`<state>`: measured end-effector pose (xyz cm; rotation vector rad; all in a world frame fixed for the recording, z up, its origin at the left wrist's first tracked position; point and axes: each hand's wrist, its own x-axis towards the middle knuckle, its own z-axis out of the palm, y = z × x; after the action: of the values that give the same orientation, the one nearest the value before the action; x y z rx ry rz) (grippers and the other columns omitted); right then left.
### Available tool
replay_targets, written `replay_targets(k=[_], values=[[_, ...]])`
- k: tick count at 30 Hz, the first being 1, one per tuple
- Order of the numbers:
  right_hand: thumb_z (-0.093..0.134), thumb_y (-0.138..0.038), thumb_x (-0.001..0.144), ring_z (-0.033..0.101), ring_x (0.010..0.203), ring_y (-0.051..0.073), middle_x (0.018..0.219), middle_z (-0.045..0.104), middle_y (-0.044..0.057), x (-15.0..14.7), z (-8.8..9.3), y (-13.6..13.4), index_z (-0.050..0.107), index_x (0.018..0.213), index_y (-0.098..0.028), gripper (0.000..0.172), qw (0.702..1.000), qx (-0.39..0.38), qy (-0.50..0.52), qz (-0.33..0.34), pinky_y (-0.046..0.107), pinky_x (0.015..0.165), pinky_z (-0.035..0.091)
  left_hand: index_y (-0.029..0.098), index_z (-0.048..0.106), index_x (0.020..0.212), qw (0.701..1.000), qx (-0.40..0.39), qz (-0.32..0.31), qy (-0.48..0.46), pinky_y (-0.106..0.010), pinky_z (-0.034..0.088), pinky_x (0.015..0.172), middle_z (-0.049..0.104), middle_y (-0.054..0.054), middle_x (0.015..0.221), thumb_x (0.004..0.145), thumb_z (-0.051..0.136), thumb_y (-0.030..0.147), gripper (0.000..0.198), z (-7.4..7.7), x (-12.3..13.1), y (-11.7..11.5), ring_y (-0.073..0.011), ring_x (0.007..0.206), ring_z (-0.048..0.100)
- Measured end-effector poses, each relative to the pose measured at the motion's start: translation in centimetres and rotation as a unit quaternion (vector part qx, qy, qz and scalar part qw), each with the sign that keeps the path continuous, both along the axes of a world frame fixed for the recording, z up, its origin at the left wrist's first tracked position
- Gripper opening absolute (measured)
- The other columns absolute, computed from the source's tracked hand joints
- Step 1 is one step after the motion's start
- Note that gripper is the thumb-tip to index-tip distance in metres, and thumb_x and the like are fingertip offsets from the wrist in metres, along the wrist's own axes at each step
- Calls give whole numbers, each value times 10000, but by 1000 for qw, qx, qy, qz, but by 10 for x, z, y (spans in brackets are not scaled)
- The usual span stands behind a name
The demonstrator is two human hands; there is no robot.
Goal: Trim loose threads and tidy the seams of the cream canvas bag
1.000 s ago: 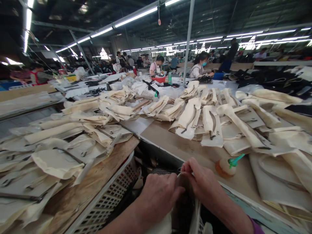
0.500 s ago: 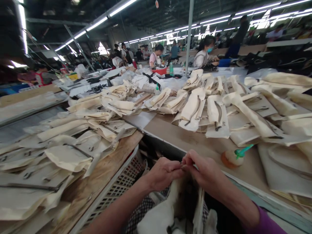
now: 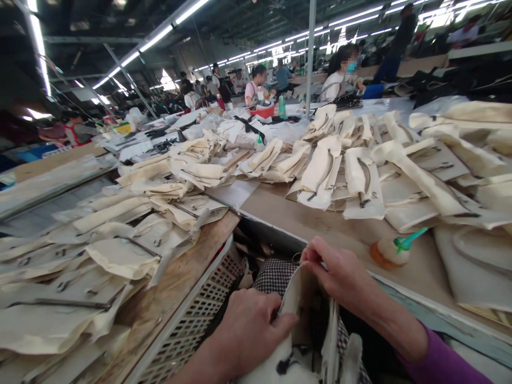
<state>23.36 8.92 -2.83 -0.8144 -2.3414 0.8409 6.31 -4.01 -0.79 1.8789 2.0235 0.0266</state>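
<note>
Right-hand fingers (image 3: 314, 255) pinching the rim of a cream canvas bag (image 3: 306, 298); left-hand fingers (image 3: 276, 320) curled against its side, just below. Checked cloth (image 3: 272, 277) behind the fingers, slatted plastic crate (image 3: 188, 325) to their left, desk (image 3: 312, 224) beyond.
</note>
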Motion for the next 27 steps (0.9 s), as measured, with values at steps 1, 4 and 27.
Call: replay_targets(k=[1,4,27], values=[[467,-170,873,562,629,180,739,623,-14,-1,0,-1,463,815,-231,85,1000,1,-1,-3,287,574,342,196,607,606,1000,6,2,15,-285,277,546,686,-32,605,895,521,430,381,0,2,-2,-209,596,643],[477,-162,871,567,639,183,740,622,-17,-4,-1,-4,463,813,-230,91,1000,4,-7,-12,288,581,347,204,627,704,999,7,1,38,-328,364,602,725,-66,722,910,519,415,315,1,7,-7,-287,716,692],[441,-269,943,715,705,263,803,743,0,22,22,6,640,1031,-275,218,986,125,-83,-69,329,560,474,216,529,1041,963,-16,-79,-259,-208,313,535,682,80,708,685,644,123,385,42,-29,69,-121,589,527]])
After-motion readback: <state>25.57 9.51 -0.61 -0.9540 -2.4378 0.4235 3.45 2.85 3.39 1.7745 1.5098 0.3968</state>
